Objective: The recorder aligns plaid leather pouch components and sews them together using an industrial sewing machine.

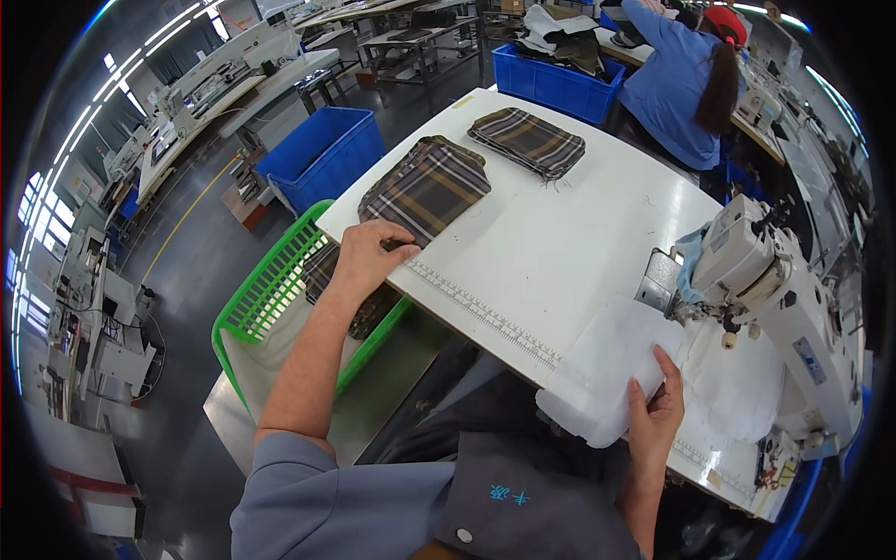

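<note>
My left hand (371, 259) is at the table's left edge, thumb and forefinger pinched at the near corner of a stack of dark plaid fabric pieces (425, 191). Whether it has one layer or several cannot be made out. A smaller stack of plaid pieces (527, 142) lies farther back. In my right hand (659, 411) is the edge of a white fabric piece (597, 397), which hangs partly over the table's near edge. More white pieces (737, 383) lie to the right of it, beside the sewing machine (793, 308).
A printed ruler runs along the near edge of the white table (560, 243). Below its left side stands a green basket (271, 289) with plaid pieces. Blue bins (327, 159) stand beyond. At the upper right, a person in blue (677, 84) sits at another machine.
</note>
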Tool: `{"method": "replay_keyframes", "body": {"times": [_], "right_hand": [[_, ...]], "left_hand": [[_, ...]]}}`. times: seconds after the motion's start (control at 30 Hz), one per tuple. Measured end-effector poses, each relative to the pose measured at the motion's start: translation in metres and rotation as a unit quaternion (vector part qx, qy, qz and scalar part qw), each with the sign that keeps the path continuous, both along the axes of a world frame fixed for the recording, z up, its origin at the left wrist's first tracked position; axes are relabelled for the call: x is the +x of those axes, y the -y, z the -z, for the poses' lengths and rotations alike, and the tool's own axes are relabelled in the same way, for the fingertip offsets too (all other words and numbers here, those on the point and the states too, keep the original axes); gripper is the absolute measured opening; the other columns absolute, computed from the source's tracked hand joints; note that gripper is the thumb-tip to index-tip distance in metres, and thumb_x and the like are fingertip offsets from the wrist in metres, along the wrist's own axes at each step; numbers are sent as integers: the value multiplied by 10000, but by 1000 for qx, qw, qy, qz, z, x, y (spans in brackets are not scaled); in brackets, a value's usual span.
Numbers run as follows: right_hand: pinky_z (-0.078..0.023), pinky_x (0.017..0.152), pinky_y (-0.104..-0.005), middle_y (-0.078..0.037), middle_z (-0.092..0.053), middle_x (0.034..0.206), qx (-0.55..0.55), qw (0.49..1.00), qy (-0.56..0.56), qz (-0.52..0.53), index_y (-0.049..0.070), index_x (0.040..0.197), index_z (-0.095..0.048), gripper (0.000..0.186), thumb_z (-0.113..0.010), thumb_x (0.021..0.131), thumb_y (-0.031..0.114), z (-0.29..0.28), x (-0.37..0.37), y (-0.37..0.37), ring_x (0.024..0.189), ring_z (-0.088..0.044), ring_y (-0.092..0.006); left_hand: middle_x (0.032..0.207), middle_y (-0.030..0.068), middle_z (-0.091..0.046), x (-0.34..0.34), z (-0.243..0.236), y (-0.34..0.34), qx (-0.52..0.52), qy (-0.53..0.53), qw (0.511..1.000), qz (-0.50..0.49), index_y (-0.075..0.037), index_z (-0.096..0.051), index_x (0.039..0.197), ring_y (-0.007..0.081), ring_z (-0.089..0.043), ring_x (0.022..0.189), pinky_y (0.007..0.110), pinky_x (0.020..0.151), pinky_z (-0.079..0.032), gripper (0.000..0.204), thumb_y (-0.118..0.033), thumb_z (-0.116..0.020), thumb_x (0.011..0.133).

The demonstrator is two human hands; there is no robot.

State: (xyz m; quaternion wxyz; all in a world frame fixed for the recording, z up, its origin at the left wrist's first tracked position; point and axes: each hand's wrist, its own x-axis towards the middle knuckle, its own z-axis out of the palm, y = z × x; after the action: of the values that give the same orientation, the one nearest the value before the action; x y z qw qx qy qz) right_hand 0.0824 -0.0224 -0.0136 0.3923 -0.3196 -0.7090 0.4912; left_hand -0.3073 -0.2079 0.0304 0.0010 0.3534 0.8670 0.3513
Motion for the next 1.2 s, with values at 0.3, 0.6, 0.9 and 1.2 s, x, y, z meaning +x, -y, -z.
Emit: {"method": "replay_keyframes", "body": {"times": [0.3,0.6,0.9,1.2], "right_hand": [[-422,1019,-295,-128,-537,1321,-41,999,14,-11,-24,1356,-533,484,-626,883,-55,1,4,1,1192,-539,-193],[-435,997,-289,-136,-544,1324,-54,998,-19,-10,-24,1352,-537,458,-629,903,-42,-2,-1,2,1170,-549,-175],[-431,836,-225,-36,-631,1060,-108,992,56,24,-19,1183,-633,251,-632,938,38,-6,14,3,948,-557,-105],[-361,580,-275,10,-488,705,-61,997,39,-9,-7,884,-604,302,-648,978,277,-13,3,-7,684,-401,-76]], "left_hand": [[1032,113,-731,-16,5,9,8,-28,995,100,-27,-772,969,242,-699,923,343,803,-572,295,-174,-851,725],[950,85,-735,-52,15,23,74,147,973,161,-12,-764,970,132,-678,847,279,777,-557,168,-95,-789,826],[840,84,-679,71,-30,-51,280,-382,850,229,-38,-682,920,273,-646,699,353,612,-514,114,-19,-680,808],[814,42,-620,234,10,-71,222,-407,644,608,-34,-686,909,96,-560,601,227,538,-435,170,-124,-724,770]]}}
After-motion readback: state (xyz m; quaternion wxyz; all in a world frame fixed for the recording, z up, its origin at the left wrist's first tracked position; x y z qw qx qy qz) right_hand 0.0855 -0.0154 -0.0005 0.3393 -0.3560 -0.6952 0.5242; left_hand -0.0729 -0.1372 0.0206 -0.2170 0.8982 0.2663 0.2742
